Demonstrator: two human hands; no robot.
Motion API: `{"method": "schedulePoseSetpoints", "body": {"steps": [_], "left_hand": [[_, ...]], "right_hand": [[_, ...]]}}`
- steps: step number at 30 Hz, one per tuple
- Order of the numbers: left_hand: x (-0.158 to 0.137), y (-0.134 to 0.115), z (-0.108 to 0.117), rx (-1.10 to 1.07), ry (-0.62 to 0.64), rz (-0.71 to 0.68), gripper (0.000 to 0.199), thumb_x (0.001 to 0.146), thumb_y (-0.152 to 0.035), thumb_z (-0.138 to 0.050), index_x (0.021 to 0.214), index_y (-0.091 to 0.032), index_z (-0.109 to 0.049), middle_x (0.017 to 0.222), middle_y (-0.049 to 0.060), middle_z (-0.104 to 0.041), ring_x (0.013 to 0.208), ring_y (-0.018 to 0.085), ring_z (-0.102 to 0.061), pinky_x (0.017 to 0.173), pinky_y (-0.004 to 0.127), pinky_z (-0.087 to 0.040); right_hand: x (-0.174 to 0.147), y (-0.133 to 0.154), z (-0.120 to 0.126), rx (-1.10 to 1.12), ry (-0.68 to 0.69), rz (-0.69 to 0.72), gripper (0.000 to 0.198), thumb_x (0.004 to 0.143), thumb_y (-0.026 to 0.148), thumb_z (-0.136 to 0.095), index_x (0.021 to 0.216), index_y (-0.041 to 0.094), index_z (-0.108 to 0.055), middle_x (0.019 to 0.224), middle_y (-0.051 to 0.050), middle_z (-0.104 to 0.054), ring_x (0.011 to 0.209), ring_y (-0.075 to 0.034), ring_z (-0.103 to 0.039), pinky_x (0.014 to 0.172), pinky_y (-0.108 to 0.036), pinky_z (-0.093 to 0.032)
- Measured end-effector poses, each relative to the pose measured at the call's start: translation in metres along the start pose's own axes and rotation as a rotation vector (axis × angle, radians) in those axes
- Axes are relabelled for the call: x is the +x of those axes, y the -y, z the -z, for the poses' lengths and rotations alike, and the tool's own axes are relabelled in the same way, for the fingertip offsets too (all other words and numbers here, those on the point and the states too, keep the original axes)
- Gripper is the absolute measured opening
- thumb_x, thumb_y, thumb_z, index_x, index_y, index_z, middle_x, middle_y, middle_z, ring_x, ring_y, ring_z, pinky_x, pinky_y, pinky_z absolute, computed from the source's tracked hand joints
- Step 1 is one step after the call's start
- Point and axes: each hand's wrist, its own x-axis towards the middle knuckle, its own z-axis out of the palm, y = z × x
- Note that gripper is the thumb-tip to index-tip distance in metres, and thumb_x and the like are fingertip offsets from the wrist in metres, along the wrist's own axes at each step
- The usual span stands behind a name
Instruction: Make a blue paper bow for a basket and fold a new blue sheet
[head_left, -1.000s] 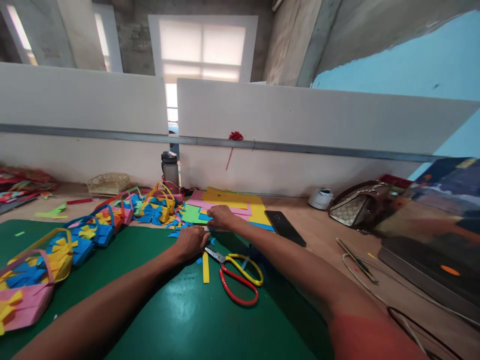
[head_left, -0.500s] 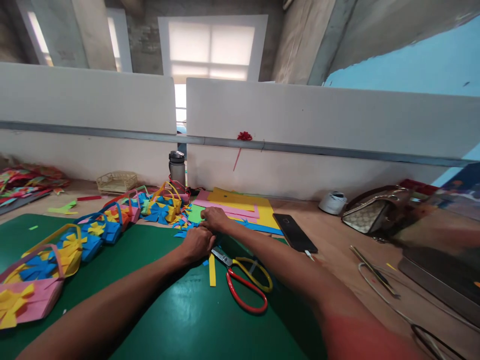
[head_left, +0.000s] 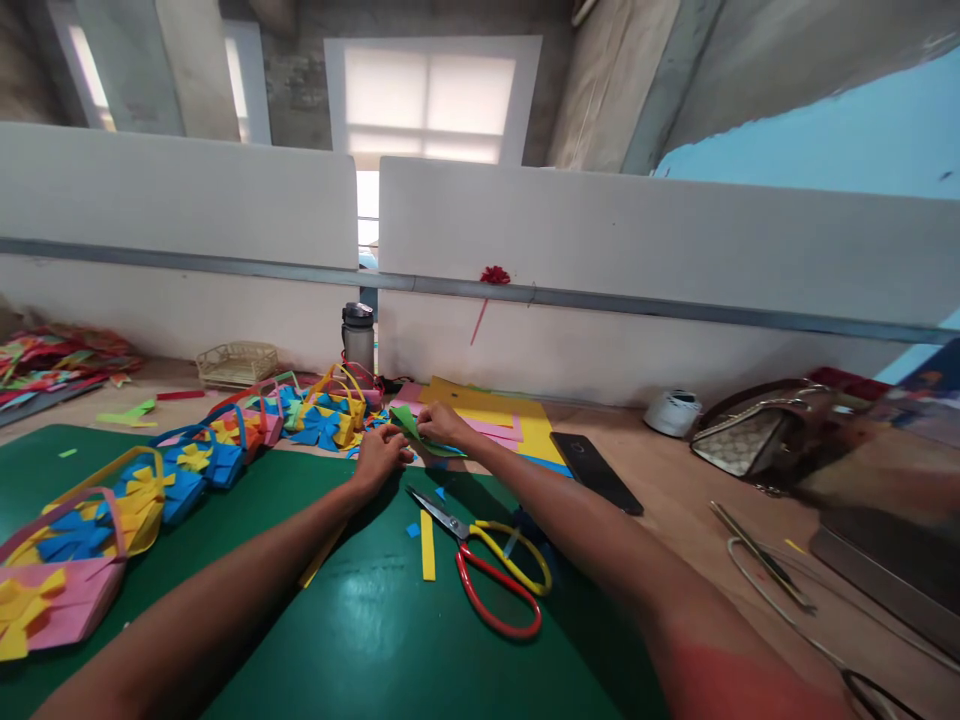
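Note:
My right hand point(head_left: 442, 424) pinches a sheet of green paper point(head_left: 406, 420), one edge of which is raised off the pile. Just left of it, my left hand point(head_left: 381, 459) hovers with loosely bent fingers apart, nothing visible in them. Scissors point(head_left: 471, 530) with one red and one yellow handle lie on the green mat point(head_left: 360, 620) between my forearms, blades slightly parted. A yellow paper strip point(head_left: 427, 546) rests beside the blades, near small blue scraps point(head_left: 413, 530). Another yellow strip point(head_left: 322, 556) is partly under my left forearm.
Paper baskets with pinwheel flowers point(head_left: 142, 495) line the left side. Yellow sheets point(head_left: 536, 425) and pink paper lie behind my right hand. A phone point(head_left: 596, 472), white roll point(head_left: 672, 413), handbag point(head_left: 739, 430) and tweezers point(head_left: 761, 555) are right. A bottle point(head_left: 358, 340) stands behind.
My hands have moved apart; the right has lifted the green paper's edge, while the left has drawn back slightly left. The scissors blades and blue scraps are now uncovered.

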Motion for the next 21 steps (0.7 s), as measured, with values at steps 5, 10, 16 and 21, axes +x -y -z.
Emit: {"method": "schedulePoseSetpoints", "body": {"steps": [5,10,16,21], "left_hand": [[0.01,-0.002,0.0,-0.185,0.021,0.124,0.031,0.091,-0.032,-0.055,0.117,-0.015,-0.053,0.115,0.009,-0.056,0.096,0.021,-0.059,0.08,0.04,-0.052],[0.012,-0.003,0.004,-0.282,0.05,0.191,0.031,0.091,-0.032,-0.055,0.117,-0.015,-0.053,0.115,0.009,-0.056,0.096,0.021,-0.059,0.08,0.041,-0.052],[0.014,-0.004,0.007,-0.325,0.07,0.235,0.031,0.091,-0.031,-0.055,0.117,-0.015,-0.053,0.115,0.009,-0.056,0.096,0.021,-0.059,0.08,0.04,-0.052],[0.021,-0.002,0.005,-0.324,0.06,0.255,0.032,0.091,-0.031,-0.055,0.118,-0.015,-0.053,0.116,0.009,-0.056,0.097,0.021,-0.059,0.081,0.041,-0.051]], "right_hand": [[0.003,0.0,-0.008,0.128,0.071,-0.012,0.032,0.086,0.033,-0.059,0.113,0.015,-0.058,0.117,-0.006,-0.057,0.094,-0.021,-0.059,0.074,-0.036,-0.052],[0.006,0.001,-0.008,0.211,0.147,-0.051,0.032,0.086,0.033,-0.059,0.114,0.016,-0.058,0.118,-0.006,-0.057,0.094,-0.021,-0.059,0.075,-0.036,-0.052],[0.01,-0.001,-0.011,0.279,0.165,-0.087,0.032,0.087,0.033,-0.058,0.113,0.015,-0.058,0.116,-0.006,-0.058,0.093,-0.021,-0.06,0.073,-0.036,-0.052],[0.011,-0.004,-0.013,0.31,0.177,-0.079,0.031,0.087,0.033,-0.058,0.113,0.015,-0.058,0.115,-0.006,-0.058,0.092,-0.02,-0.06,0.073,-0.035,-0.052]]}}
